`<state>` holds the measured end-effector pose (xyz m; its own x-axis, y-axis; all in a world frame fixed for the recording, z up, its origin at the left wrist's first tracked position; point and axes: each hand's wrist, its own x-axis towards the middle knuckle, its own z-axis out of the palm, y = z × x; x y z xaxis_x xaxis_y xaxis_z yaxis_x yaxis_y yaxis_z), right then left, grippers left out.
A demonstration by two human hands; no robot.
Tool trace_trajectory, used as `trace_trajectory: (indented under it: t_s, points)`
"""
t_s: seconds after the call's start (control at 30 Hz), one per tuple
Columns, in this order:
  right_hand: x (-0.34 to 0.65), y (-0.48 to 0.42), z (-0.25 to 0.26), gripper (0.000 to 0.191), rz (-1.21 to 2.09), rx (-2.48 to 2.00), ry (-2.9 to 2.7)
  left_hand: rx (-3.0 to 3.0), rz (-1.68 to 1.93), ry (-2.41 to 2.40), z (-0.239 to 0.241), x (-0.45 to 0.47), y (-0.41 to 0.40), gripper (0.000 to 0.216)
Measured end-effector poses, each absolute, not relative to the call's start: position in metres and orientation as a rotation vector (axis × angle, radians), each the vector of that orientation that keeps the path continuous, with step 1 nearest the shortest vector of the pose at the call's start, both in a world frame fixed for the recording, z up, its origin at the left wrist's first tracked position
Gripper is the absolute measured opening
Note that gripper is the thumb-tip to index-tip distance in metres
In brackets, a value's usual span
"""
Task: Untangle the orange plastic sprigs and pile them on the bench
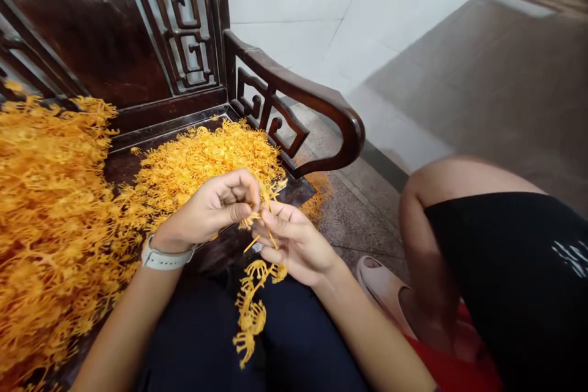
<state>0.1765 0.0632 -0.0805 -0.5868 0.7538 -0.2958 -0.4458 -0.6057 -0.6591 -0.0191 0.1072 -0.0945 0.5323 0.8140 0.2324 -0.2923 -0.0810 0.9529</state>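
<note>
My left hand (225,202), with a pale watch strap on the wrist, pinches a small yellow-orange branched plastic piece (271,193). Close against it, my right hand (294,239) has thumb and fingers closed on the same kind of piece, with thin stems sticking out below the fingertips. A string of linked yellow branched pieces (252,309) hangs from the right hand over my dark-clothed lap. The exact joint between the fingertips is partly hidden. Just beyond my hands lies a heap of loose yellow branched pieces (211,150) on the bench seat.
A larger orange heap (50,214) covers the seat at left. The dark carved wooden bench has a curved armrest (321,104) ahead. At right sits another person, with a bare knee (441,184), black shorts and a pale slipper (386,291). Orange bits (319,193) lie on the floor.
</note>
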Motion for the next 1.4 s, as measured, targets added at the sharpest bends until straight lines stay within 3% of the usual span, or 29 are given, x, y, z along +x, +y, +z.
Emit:
trace_trajectory:
  t_s: [0.3, 0.47, 0.6, 0.7, 0.77, 0.9, 1.07, 1.23, 1.4]
  points:
    - [0.143, 0.070, -0.093, 0.036, 2.191, -0.575, -0.629, 0.859, 1.131, 0.289, -0.111, -0.018, 0.103, 0.026]
    - [0.143, 0.068, -0.094, 0.043, 2.146, -0.354, -0.597, 0.668, 1.418, 0.337, -0.100, -0.030, 0.099, 0.044]
    - [0.154, 0.070, -0.095, 0.035, 2.048, -0.429, -0.518, 0.685, 1.685, 0.612, -0.103, -0.049, 0.100, 0.037]
    - [0.162, 0.070, -0.093, 0.030, 2.024, -0.469, -0.395, 1.023, 1.791, 1.033, -0.111, -0.060, 0.111, 0.025]
    - [0.166, 0.069, -0.091, 0.028, 1.986, -0.471, -0.326, 1.410, 1.700, 1.361, -0.116, -0.067, 0.123, 0.025]
    - [0.174, 0.069, -0.090, 0.024, 1.882, -0.475, -0.274, 2.140, 1.122, 1.838, -0.129, -0.083, 0.145, 0.038]
    - [0.187, 0.072, -0.092, 0.018, 1.846, -0.406, -0.192, 2.219, 1.027, 2.016, -0.138, -0.082, 0.139, 0.034]
    - [0.195, 0.074, -0.091, 0.012, 1.797, -0.270, -0.074, 2.101, 1.351, 1.618, -0.099, -0.035, 0.092, 0.030]
    - [0.196, 0.073, -0.089, 0.011, 1.780, -0.197, -0.030, 2.178, 0.893, 1.155, -0.072, 0.012, 0.059, 0.042]
